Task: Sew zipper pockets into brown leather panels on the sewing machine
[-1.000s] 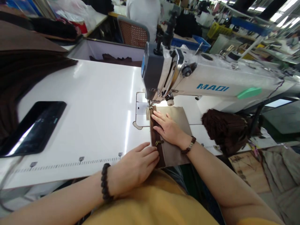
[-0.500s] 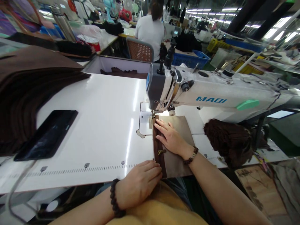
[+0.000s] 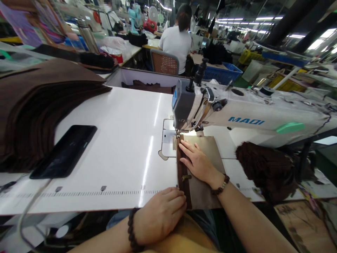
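A brown zipper (image 3: 183, 168) with a metal zipper pull (image 3: 186, 177) lies along the left edge of a taupe fabric piece (image 3: 210, 151). Its far end sits at the presser foot (image 3: 178, 135) of the white sewing machine (image 3: 244, 112). My right hand (image 3: 198, 163) rests flat on the fabric and zipper just in front of the foot, fingers spread. At the table's front edge, my left hand (image 3: 165, 212) is closed round the near end of the zipper; its fingertips are partly hidden.
A black phone (image 3: 64, 151) with a cable lies on the white table (image 3: 126, 140), beside a stack of brown fabric pieces (image 3: 52, 88). Right of the machine is a dark brown bundle (image 3: 265, 168). A person (image 3: 176, 42) sits ahead, back turned, near a blue crate (image 3: 223, 72).
The camera view has shifted, so everything appears a little further right and lower. Both hands keep their places on the fabric and zipper, which show no clear movement under the foot.
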### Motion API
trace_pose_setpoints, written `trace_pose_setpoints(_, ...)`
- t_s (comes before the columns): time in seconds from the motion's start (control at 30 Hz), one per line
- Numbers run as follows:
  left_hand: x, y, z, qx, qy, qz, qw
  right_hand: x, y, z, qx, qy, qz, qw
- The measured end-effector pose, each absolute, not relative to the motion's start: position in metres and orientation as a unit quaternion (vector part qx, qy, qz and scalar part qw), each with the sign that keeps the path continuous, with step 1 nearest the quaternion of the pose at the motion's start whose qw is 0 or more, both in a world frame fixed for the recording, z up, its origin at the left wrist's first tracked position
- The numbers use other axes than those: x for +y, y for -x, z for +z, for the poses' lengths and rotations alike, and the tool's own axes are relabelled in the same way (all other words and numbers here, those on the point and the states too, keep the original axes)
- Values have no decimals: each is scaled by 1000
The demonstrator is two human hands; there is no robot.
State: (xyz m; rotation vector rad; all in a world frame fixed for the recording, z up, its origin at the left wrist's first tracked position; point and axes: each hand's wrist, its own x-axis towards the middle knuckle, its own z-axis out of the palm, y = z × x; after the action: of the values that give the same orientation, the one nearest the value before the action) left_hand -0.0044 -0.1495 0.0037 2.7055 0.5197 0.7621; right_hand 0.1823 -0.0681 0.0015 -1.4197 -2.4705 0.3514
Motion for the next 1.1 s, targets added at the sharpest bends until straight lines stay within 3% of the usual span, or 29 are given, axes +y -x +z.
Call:
trace_pose_setpoints(0.7, -153, 2, 1, 188, -938, 255, 144, -70, -181, -2, -857, 490, 96, 128)
trace_pose_setpoints(0.9, -135, 47, 35, 184, -940, 198, 207, -71, -183, -11, -863, 489, 67, 111)
trace_pose_setpoints(0.97, -112, 96, 58, 288, -924, 203, 146, -69, -186, -20, -871, 475, 39, 121)
trace_pose_setpoints(1.03, -88, 158, 82, 460, -865, 199, 15, -66, -189, -31, -878, 456, 0, 145)
trace_pose_setpoints(1.1, -71, 221, 101, 646, -747, 119, -103, -61, -192, -42, -883, 433, -44, 175)
